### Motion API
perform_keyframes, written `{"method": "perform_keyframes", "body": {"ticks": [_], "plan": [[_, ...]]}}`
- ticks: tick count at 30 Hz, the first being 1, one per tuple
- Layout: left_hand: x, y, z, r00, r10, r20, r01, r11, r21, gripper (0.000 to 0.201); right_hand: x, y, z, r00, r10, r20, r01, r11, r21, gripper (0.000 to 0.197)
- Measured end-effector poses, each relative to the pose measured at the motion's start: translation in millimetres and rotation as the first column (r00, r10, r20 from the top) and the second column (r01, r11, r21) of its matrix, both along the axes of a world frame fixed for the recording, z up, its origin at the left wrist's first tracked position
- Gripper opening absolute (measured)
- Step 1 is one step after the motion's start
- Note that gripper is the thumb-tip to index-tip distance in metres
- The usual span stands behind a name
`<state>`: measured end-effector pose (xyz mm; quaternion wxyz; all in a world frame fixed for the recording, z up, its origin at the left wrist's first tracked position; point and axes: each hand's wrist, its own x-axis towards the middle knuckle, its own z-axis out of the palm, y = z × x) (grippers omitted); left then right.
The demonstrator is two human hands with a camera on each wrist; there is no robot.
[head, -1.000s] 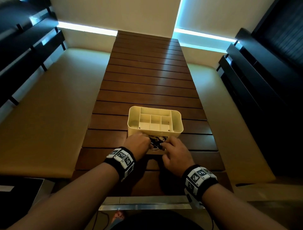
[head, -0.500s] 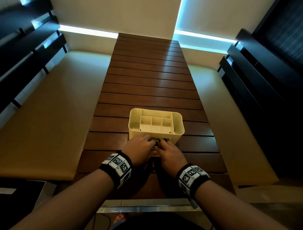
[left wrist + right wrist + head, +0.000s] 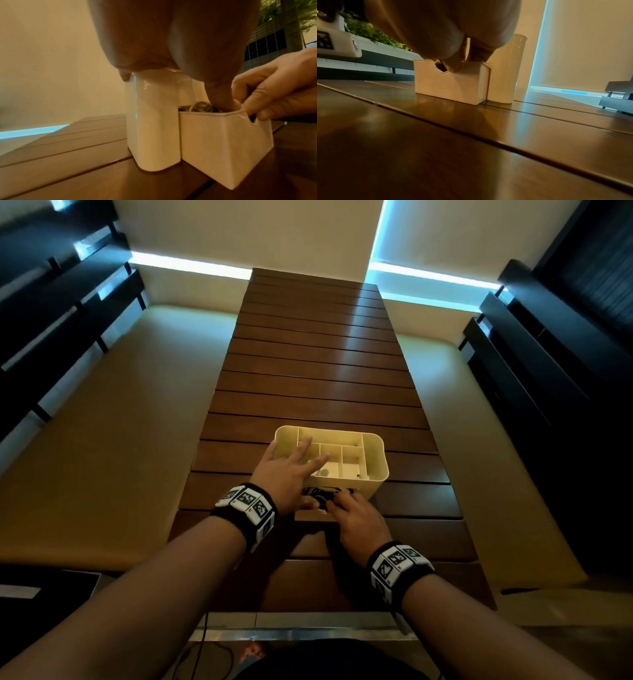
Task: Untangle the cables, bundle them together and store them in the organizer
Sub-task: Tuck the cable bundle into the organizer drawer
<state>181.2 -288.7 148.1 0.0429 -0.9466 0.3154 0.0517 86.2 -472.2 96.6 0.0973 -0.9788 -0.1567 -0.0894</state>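
Where it gripped cables [image 3: 323, 495], left hand [image 3: 286, 474] now flat on organizer [image 3: 375, 460] | right hand [image 3: 359, 517] pinching cables

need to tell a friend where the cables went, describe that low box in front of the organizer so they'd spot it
On the slatted wooden table stands a cream organizer with open compartments. Pressed against its near wall sits the low box, shorter than the organizer, undivided, with a notch in its front wall and dark coiled cables inside.

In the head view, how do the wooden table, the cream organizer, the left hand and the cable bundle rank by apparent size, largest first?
1. Wooden table
2. Cream organizer
3. Left hand, clearly smaller than the organizer, though it is nearer the camera
4. Cable bundle, only partly visible between the hands
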Motion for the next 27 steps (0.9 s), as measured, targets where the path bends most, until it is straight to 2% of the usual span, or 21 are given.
{"method": "perform_keyframes", "body": {"ticks": [8,14,17,21,24,27], "plan": [[-6,0,2,1.0,0.015,0.015,-0.014,0.998,-0.057,0.076,2,-4,2,0.999,0.006,-0.037,-0.006,1.0,0.007,0.037],[-10,0,2,1.0,0.017,0.017,-0.016,0.997,-0.082,0.056,0,-4,0,1.0,0.004,0.01,-0.005,0.999,0.031,0.034],[-10,0,1,0.999,0.036,-0.009,-0.037,0.995,-0.094,0.054,0,-8,4,0.999,0.029,0.021,-0.03,0.998,0.049,0.04],[-12,-1,2,0.999,0.049,0.003,-0.049,0.994,-0.095,0.053,0,-11,7,1.0,0.006,0.013,-0.007,0.995,0.099,0.061],[-13,-1,4,0.998,0.054,0.013,-0.053,0.994,-0.094,0.053,2,-9,3,0.999,0.008,0.032,-0.011,0.997,0.081,0.054],[-14,-1,4,0.998,0.055,0.004,-0.054,0.992,-0.113,0.052,1,-4,-1,0.997,-0.016,0.076,0.016,1.0,-0.004,0.052]]}}
